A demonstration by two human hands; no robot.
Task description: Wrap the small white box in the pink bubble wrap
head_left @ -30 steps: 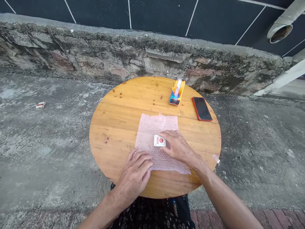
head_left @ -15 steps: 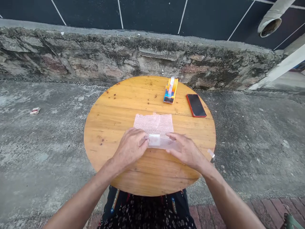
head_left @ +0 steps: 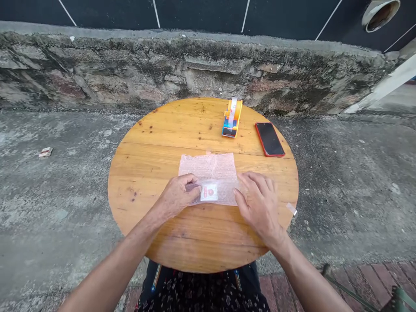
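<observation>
Probably the likeliest trouble is the box point(head_left: 208, 193) slipping inside the wrap point(head_left: 208, 167). It lies beneath a see-through layer at the wrap's near edge, and no tape can be made out across that layer, so an uneven pull from either side could skew the fold or let the box slide towards one end. The left hand point(head_left: 177, 193) is just left of the box, thumb and forefinger apart at the wrap's edge; whether they clamp the film, I cannot tell. The right hand point(head_left: 260, 203), slightly blurred, is to the right of the box, thumb and forefinger parted at the other edge, with no firm grip showing. If that side is loose, the layer might spring back up. The wrap's far half lies flat beyond the box and could pucker if the fold runs crooked.

Counting up: two hands, one box, one sheet of wrap. Well beyond the box, a little to its right, stands one tape dispenser point(head_left: 232, 119); farther right of the box lies one phone point(head_left: 270, 139). One tape strip point(head_left: 291, 209) hangs at the table's point(head_left: 146, 160) rim, well right of the box, where a passing forearm might catch it.
</observation>
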